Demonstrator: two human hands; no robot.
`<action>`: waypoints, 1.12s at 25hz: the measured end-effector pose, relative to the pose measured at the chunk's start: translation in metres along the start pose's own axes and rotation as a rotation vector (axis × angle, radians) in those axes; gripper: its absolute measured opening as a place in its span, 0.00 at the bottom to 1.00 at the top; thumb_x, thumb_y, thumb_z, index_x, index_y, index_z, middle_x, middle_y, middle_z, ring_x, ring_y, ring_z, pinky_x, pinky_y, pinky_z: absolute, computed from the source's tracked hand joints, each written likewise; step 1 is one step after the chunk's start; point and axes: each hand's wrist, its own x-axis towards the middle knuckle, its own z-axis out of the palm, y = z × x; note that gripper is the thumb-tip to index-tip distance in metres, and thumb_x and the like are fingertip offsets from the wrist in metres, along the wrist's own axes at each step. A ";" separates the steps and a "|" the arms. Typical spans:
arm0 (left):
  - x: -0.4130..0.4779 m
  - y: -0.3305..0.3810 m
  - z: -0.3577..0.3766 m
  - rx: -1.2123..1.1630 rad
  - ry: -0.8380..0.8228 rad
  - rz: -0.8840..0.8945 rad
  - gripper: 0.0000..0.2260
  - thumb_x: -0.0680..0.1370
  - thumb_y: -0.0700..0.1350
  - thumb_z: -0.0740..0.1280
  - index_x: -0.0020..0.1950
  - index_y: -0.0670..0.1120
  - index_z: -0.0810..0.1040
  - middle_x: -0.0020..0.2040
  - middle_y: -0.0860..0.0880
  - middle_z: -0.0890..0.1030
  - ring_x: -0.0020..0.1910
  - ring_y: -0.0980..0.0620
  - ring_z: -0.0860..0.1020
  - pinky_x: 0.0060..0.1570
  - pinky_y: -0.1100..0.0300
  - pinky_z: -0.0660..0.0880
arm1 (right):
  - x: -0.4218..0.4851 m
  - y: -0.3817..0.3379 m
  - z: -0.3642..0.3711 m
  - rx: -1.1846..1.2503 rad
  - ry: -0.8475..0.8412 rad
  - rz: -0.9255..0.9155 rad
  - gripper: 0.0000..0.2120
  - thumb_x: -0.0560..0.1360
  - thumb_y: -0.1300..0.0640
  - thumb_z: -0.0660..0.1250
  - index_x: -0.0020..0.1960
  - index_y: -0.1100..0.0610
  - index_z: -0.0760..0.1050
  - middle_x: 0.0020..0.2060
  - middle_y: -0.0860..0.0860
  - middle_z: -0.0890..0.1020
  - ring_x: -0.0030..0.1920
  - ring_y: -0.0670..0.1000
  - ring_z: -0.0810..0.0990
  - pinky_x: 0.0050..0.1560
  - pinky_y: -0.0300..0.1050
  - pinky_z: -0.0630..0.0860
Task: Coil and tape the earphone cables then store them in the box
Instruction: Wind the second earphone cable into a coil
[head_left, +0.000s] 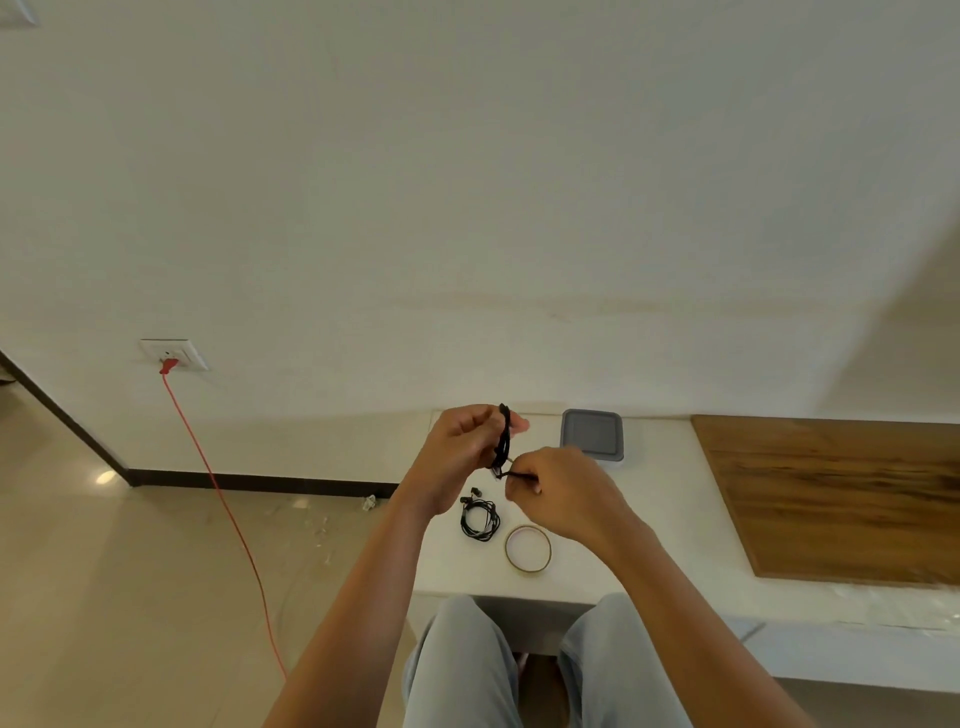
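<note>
earphone coil (503, 440): held upright | second earphones (480, 521): lying coiled | tape (507, 548): flat | box (592, 434): grey

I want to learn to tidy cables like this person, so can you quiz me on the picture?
1. True or false: the tape lies on the table, nearer the person than the box.
2. What does the left hand grip? A) a black coil B) the tape C) the box
3. Fill in: ____ set of earphones lies on the table.
Key: 1 true; 2 A; 3 one.
</note>
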 end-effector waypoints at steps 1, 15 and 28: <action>0.000 -0.001 0.000 0.022 -0.034 -0.008 0.11 0.81 0.42 0.60 0.48 0.42 0.82 0.47 0.44 0.84 0.45 0.48 0.79 0.44 0.53 0.71 | 0.000 -0.002 -0.006 -0.142 0.070 -0.042 0.10 0.74 0.53 0.60 0.44 0.51 0.80 0.35 0.48 0.82 0.39 0.53 0.80 0.42 0.45 0.76; -0.022 -0.005 0.003 -0.247 -0.232 -0.231 0.12 0.83 0.39 0.56 0.51 0.36 0.79 0.41 0.41 0.82 0.56 0.36 0.80 0.56 0.40 0.77 | 0.040 0.040 -0.016 1.042 0.004 0.004 0.04 0.74 0.63 0.69 0.48 0.62 0.79 0.42 0.52 0.83 0.44 0.48 0.80 0.44 0.35 0.77; -0.005 -0.016 0.001 -0.311 -0.242 -0.325 0.14 0.82 0.38 0.58 0.37 0.40 0.73 0.31 0.47 0.74 0.32 0.53 0.76 0.58 0.38 0.75 | 0.042 0.044 0.002 0.958 -0.177 -0.070 0.10 0.73 0.62 0.71 0.54 0.60 0.79 0.47 0.59 0.84 0.47 0.55 0.84 0.51 0.45 0.80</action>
